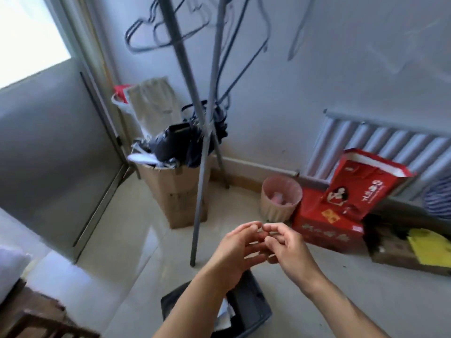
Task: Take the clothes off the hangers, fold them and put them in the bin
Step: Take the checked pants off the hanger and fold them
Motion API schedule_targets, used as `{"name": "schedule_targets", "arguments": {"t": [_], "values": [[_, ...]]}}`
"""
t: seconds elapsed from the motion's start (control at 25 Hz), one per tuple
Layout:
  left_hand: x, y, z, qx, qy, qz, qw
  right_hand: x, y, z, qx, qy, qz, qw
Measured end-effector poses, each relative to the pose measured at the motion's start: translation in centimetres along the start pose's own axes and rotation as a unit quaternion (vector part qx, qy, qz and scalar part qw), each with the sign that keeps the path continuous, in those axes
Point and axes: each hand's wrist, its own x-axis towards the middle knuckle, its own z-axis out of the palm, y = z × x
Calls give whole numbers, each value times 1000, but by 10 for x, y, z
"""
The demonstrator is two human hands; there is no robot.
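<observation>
Pale glossy tile floor (122, 240), white wall (341, 69), bright window (24, 32) way off to the left of the hands.

Both hands sit together mid-frame. The left hand (234, 247) and right hand (288, 245) have loosely bent fingers with the tips meeting, and I can't see anything held in either one.

Counting stuff:
- One dark bin (264, 313) on the floor right under the forearms, nearer the body than the hands. There's something dark and a bit of white inside, can't tell what.
- Bare wire hangers (146, 48) high above the hands. I get at least four, too blurry to be sure.
- Two grey rack poles (203, 167), crossing, just beyond the left hand.
- One cardboard box (175, 191) beyond the hands to the left, with dark stuff piled on top.
- One pink basket (278, 203) just past the right hand.
- One red box (324, 228) beside it, with a red bag (361, 186) on top.
- One radiator (380, 142) on the wall behind those.
</observation>
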Motion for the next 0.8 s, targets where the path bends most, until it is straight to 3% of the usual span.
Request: {"name": "schedule_targets", "arguments": {"t": [0.44, 0.8], "values": [[-42, -9, 207, 78, -202, 27, 976, -113, -46, -190, -28, 177, -56, 982], [-60, -26, 404, 164, -307, 51, 936, -173, -61, -377, -69, 295, -103, 947]]}}
